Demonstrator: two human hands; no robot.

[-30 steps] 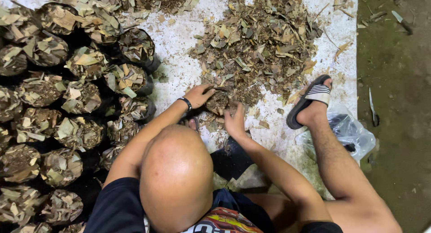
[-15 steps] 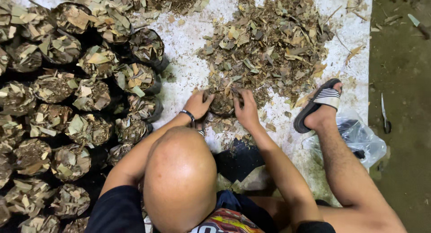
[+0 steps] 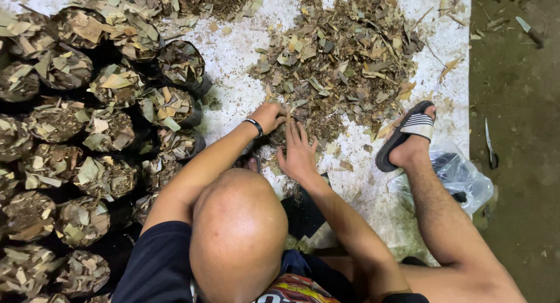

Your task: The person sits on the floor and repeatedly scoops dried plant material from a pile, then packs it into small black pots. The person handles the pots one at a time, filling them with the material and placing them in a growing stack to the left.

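A heap of dried, shredded leaves (image 3: 344, 58) lies on a white sheet (image 3: 233, 69) in front of me. My left hand (image 3: 269, 115), with a black band on the wrist, is curled into the near edge of the heap and grips some leaves. My right hand (image 3: 297, 154) rests flat beside it with the fingers spread on loose leaves. A small dark clump (image 3: 276, 135) sits between the two hands; I cannot tell whether it is a bag.
Several black bags packed with leaves (image 3: 105, 128) stand in rows on the left. My right foot in a striped sandal (image 3: 405, 134) is planted by the heap, with a clear plastic bag (image 3: 461, 174) beside it. Two knives (image 3: 490, 142) (image 3: 529, 32) lie on the dirt floor at right.
My right hand reached forward into the leaves and has drawn back a little, now flatter. My left hand stays at the heap's edge, fingers curled tighter. The view has shifted slightly.
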